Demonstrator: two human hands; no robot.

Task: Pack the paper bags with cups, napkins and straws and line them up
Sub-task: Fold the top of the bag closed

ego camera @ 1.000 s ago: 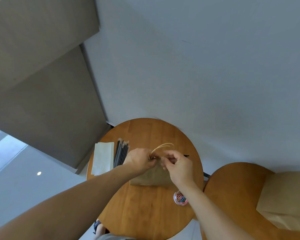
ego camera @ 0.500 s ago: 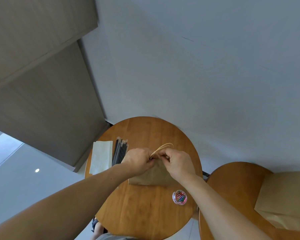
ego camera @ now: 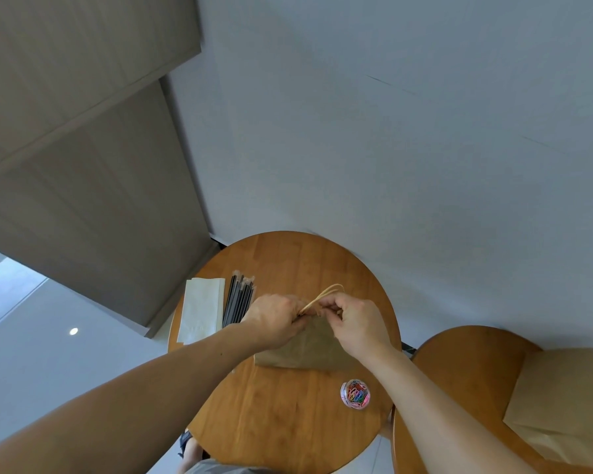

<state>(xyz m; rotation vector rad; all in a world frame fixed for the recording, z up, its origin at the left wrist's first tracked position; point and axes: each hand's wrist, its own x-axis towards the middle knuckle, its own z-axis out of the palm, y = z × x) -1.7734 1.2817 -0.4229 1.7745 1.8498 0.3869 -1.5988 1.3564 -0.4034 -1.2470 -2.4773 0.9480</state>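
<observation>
A brown paper bag (ego camera: 305, 348) stands on the round wooden table (ego camera: 281, 415), its pale handles (ego camera: 322, 294) sticking up behind its top. My left hand (ego camera: 274, 318) and my right hand (ego camera: 353, 323) meet at the bag's top edge, and both pinch it with curled fingers. A stack of white napkins (ego camera: 201, 311) lies at the table's left edge, with a bundle of black wrapped straws (ego camera: 238, 302) beside it. No cups are in view, and the bag's inside is hidden.
A small clear tub of coloured paper clips (ego camera: 355, 394) sits on the table near my right forearm. A second round wooden table (ego camera: 459, 378) at the right carries more brown paper bags (ego camera: 562, 405). A grey wall rises right behind both tables.
My right hand has slid left along the bag's top and closed up to my left hand. The bag has stayed in place.
</observation>
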